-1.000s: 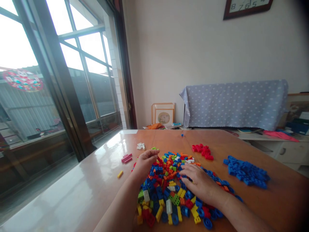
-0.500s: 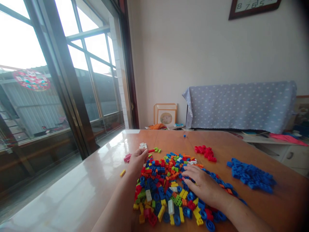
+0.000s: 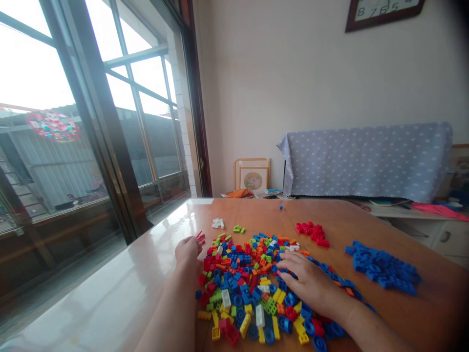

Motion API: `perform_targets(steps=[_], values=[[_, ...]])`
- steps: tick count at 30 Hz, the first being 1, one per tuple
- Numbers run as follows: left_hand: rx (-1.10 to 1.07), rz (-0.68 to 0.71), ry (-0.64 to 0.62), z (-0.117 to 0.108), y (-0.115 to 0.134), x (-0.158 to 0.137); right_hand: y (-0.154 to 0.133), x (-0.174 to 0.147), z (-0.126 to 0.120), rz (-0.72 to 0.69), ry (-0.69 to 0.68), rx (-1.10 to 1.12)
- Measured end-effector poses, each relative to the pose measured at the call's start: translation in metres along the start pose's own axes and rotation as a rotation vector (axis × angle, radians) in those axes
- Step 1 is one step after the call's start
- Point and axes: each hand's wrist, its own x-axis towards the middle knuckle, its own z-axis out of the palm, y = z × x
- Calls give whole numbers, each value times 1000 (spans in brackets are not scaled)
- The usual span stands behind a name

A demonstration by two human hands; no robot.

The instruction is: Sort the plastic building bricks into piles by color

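Observation:
A large mixed heap of plastic building bricks [image 3: 240,288] in several colours spreads across the table in front of me. To the heap's left, my left hand [image 3: 188,250] is closed beside a few pink bricks [image 3: 201,238]. Its fingertips touch or nearly touch them, and whatever lies in its grip is hidden. My right hand [image 3: 302,274] rests palm down on the heap's right side. Its fingers are spread over blue and orange bricks, with nothing held. A small white group of bricks [image 3: 218,223] and some lime-green bricks [image 3: 238,229] lie beyond the heap.
On the wooden table [image 3: 264,215] also lie a red brick group [image 3: 312,232], a large blue brick group [image 3: 383,266] and one small blue piece [image 3: 281,208]. A window stands left. Behind the table is a cabinet with a dotted cloth [image 3: 366,164].
My left hand has moved left and nearer from the white bricks to the pink ones. The red brick at its fingertips no longer shows there. My right hand stays put.

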Motion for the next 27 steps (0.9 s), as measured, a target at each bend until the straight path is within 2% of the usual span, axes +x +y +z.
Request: perform_targets(steps=[13, 22, 27], values=[[-12, -85, 19, 2, -8, 12, -1, 1, -2, 1, 5, 4], [-2, -114, -24, 5, -9, 2, 0, 1, -1, 8, -13, -23], [46, -66, -60, 7, -6, -1, -3, 1, -3, 20, -39, -46]])
